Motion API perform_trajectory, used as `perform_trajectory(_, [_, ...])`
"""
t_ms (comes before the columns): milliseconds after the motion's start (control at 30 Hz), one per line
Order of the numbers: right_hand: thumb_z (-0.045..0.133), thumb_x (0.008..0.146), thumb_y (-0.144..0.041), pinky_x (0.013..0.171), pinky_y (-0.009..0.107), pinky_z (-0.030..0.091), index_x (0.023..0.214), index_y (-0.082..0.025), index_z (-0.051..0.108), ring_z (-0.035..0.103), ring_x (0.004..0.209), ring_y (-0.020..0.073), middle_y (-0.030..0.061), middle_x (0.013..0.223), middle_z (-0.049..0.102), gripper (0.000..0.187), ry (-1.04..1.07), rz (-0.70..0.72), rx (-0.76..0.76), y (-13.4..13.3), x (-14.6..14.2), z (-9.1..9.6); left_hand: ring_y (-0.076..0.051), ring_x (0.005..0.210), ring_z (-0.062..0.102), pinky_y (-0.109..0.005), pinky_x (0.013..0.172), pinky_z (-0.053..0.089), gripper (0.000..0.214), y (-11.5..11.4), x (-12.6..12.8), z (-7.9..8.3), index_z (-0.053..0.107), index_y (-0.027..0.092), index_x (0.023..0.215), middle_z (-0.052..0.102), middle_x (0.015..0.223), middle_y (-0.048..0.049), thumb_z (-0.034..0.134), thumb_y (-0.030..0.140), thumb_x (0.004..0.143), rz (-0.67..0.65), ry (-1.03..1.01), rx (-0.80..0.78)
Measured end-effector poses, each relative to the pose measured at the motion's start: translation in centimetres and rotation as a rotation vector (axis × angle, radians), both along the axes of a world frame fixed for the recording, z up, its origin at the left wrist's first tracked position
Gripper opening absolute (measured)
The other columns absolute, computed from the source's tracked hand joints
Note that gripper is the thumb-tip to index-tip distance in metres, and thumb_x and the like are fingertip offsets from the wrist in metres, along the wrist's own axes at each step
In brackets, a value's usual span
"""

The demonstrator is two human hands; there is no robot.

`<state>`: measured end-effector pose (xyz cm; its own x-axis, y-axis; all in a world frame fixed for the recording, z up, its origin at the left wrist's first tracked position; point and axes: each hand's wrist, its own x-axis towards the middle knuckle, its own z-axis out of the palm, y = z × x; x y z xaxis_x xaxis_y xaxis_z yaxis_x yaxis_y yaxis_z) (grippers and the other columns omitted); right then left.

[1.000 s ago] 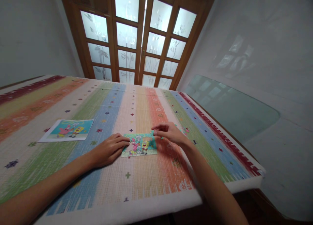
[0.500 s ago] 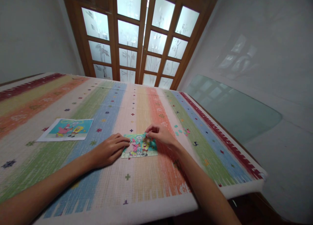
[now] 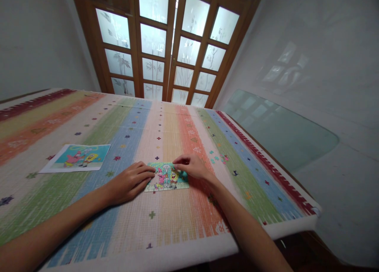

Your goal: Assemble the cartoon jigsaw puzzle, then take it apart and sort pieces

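Observation:
A small cartoon jigsaw puzzle (image 3: 166,177) lies on the striped tablecloth (image 3: 166,216) in front of me. My left hand (image 3: 130,181) rests flat at the puzzle's left edge, fingers together and pressing on it. My right hand (image 3: 191,166) sits on the puzzle's upper right part, fingers pinched down onto it; whether a piece is under the fingertips is hidden. A few loose puzzle pieces (image 3: 219,159) lie to the right of that hand.
A printed reference picture (image 3: 77,158) of the same cartoon lies at the left. Wooden glazed doors (image 3: 166,47) stand behind the table. A glass sheet (image 3: 278,130) leans by the right wall. The table's near edge runs close below my arms.
My right hand has come left and down from the puzzle's upper right corner onto the puzzle's top area. The left hand has stayed at the left edge.

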<state>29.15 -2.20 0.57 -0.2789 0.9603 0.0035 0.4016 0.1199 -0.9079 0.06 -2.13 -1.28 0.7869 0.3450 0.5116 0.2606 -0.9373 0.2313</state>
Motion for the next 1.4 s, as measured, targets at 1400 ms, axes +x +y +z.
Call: perform_trajectory(1400, [0.065, 0.088, -0.016, 0.073, 0.031, 0.044, 0.093, -0.018, 0.082, 0.067, 0.084, 0.0237, 0.0118, 0.09, 0.074, 0.017, -1.007, -0.451, 0.143, -0.6, 16.3, 4.3, -0.021, 0.106, 0.065, -0.038, 0.094, 0.053, 0.03, 0.0, 0.1, 0.4, 0.069, 0.019, 0.12, 0.073, 0.12, -0.0075, 0.042, 0.023, 0.11, -0.003, 0.0, -0.066])
